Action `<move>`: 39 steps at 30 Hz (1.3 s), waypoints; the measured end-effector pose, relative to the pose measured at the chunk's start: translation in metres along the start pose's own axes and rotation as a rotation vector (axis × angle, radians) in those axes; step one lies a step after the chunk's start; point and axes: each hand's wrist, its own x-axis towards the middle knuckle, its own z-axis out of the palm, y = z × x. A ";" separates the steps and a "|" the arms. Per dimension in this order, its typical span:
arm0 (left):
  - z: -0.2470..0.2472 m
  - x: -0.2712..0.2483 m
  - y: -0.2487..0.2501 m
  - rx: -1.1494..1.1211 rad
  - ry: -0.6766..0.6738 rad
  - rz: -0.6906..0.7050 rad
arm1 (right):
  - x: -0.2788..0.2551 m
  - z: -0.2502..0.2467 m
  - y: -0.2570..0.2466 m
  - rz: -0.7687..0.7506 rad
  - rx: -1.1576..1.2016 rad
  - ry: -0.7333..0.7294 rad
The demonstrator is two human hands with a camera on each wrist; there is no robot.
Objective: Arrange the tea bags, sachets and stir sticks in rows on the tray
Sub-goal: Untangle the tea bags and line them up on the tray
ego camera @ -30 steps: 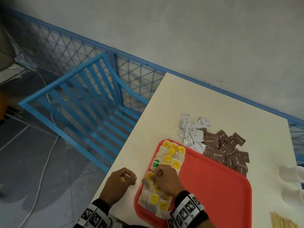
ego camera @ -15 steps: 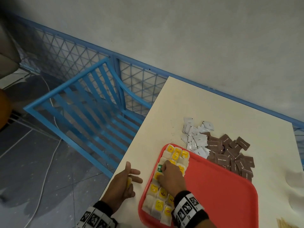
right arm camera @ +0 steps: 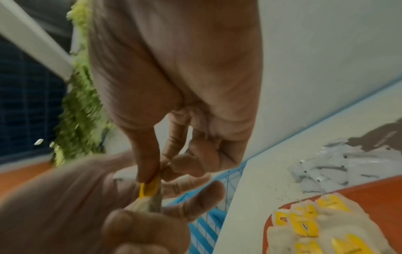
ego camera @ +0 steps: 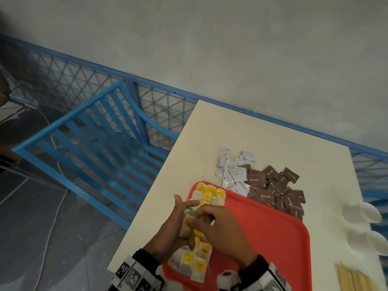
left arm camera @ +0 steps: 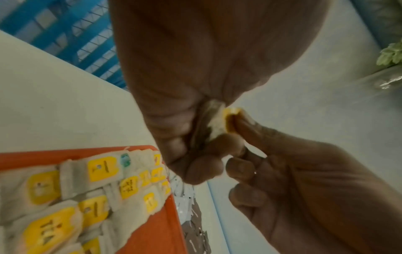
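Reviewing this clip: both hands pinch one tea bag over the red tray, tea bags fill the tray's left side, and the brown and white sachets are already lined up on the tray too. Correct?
Not quite. The brown sachets and white sachets are not on the red tray; the head view shows them heaped loosely on the table past its far edge. The rest holds: the left hand and right hand pinch one tea bag, with other tea bags along the tray's left side.
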 end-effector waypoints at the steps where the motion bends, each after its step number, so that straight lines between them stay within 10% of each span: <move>1: 0.004 0.000 0.000 0.052 -0.015 0.041 | -0.004 -0.010 0.003 -0.019 0.034 0.079; 8: 0.036 -0.001 0.014 0.647 -0.044 0.264 | -0.034 -0.075 0.000 -0.176 0.058 0.189; 19: 0.075 -0.011 0.044 0.375 0.105 0.577 | -0.051 -0.099 0.004 -0.200 0.023 0.209; 32: 0.059 -0.019 0.052 0.378 0.056 0.546 | -0.040 -0.083 -0.015 -0.217 0.214 0.267; 39: 0.017 -0.015 0.030 0.608 0.115 0.425 | -0.025 -0.064 -0.016 -0.198 -0.126 0.139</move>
